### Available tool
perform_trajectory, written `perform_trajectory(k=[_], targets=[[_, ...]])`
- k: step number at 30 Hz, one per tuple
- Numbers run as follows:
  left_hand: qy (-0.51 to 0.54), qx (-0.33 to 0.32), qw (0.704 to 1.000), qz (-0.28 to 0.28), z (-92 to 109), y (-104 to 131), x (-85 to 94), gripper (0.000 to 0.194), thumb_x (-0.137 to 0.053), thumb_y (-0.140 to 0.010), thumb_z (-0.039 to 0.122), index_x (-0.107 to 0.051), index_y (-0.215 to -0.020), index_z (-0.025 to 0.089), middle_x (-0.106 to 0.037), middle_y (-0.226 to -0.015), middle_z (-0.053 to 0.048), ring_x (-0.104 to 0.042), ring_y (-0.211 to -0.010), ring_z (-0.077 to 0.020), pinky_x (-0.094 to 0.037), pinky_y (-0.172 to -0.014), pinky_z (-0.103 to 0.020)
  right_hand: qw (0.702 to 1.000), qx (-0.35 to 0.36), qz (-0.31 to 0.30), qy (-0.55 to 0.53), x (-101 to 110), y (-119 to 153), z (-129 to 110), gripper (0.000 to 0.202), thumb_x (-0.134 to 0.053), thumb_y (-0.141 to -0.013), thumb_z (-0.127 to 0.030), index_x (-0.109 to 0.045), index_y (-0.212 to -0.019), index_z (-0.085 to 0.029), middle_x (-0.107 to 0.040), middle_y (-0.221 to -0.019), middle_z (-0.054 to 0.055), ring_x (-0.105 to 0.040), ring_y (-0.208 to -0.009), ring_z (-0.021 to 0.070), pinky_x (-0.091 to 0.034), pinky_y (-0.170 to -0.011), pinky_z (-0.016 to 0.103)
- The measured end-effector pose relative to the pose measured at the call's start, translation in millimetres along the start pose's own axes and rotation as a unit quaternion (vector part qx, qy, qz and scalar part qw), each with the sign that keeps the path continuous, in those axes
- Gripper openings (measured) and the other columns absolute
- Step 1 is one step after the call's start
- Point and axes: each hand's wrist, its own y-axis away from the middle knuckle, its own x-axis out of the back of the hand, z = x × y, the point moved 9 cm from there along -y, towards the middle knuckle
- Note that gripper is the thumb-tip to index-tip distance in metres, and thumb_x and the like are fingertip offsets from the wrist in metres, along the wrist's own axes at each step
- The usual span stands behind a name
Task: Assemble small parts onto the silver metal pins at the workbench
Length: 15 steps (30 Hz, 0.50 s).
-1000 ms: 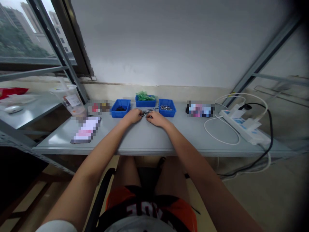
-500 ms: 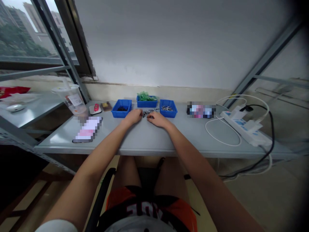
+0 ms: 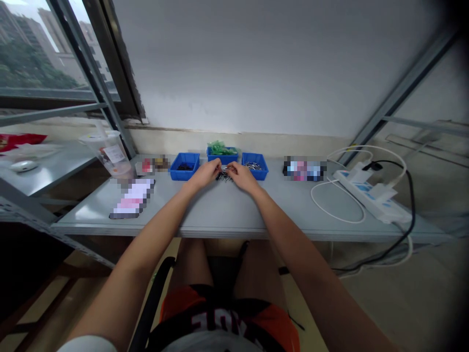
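Observation:
My left hand (image 3: pixel 211 172) and my right hand (image 3: pixel 240 176) are close together over a small pile of metal pieces (image 3: pixel 226 179) on the grey table. The fingers of both hands are pinched, the tips nearly meeting above the pile. A thin silvery piece (image 3: pixel 224 168) shows between them, too small to name. Just behind stand three blue trays: the left tray (image 3: pixel 177 175) with dark small parts (image 3: pixel 184 167), the middle tray (image 3: pixel 222 159) with green plastic packets (image 3: pixel 218 148), and the right tray (image 3: pixel 261 174) with shiny metal pieces (image 3: pixel 252 165).
On the left lie a phone (image 3: pixel 132 198) and a plastic drink cup (image 3: pixel 114 154) with a straw. A second phone (image 3: pixel 305 169) lies right of the trays. Beyond it a white power strip (image 3: pixel 381 203) has plugs and looping cables. The wall rises behind the table (image 3: pixel 223 210).
Both hands have lifted slightly off the pile, and their fingertips have come together. A thin silvery piece now shows between them.

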Motion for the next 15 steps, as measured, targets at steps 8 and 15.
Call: perform_trajectory(k=[8,15], targets=[[-0.01,0.019,1.0,-0.014,5.8,2.1,-1.5,0.016,-0.049,-0.086,0.02,-0.057,-0.099,0.016,-0.066,-0.088,-0.006,-0.058,-0.074,-0.0163,-0.042,-0.067,-0.026,0.999,0.025,0.024,-0.004,7.7,-0.5,-0.4,0.017,-0.05,-0.089,-0.026,-0.064,-0.091,-0.017,-0.07,-0.083,0.004,-0.061,-0.074,0.0146,-0.043,-0.072,0.025],[-0.044,0.043,0.998,-0.007,-0.6,2.7,5.7,0.019,-0.047,-0.09,0.025,-0.063,-0.09,0.016,-0.068,-0.088,-0.008,-0.061,-0.078,-0.0185,-0.044,-0.072,-0.029,0.998,0.004,0.064,-0.022,18.6,-2.6,6.1,0.019,-0.049,-0.089,-0.03,-0.063,-0.091,-0.018,-0.068,-0.079,0.003,-0.06,-0.071,0.0149,-0.042,-0.071,0.026]])
